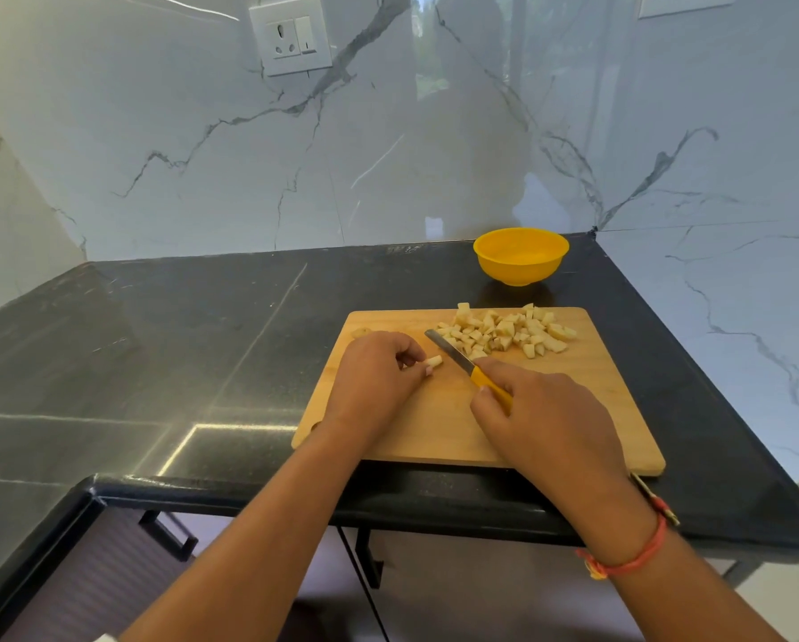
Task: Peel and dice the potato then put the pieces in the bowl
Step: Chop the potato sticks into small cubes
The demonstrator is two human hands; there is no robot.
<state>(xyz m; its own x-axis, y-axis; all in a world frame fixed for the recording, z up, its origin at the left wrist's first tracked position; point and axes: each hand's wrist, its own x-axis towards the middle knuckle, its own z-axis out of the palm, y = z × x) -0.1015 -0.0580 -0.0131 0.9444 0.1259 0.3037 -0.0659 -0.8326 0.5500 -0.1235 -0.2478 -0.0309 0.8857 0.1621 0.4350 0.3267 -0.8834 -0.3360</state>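
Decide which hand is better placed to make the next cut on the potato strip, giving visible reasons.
Right. The right hand grips the knife, its blade just beside the potato strip; the left hand pinches that strip on the cutting board, steadying it.

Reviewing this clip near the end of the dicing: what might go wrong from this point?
1. The left hand pinches a short potato piece right beside the knife held by the right hand; the next cut might nick a fingertip.
2. The diced pile crowds the cutting board at its far edge, so cubes may tumble onto the counter before reaching the yellow bowl.
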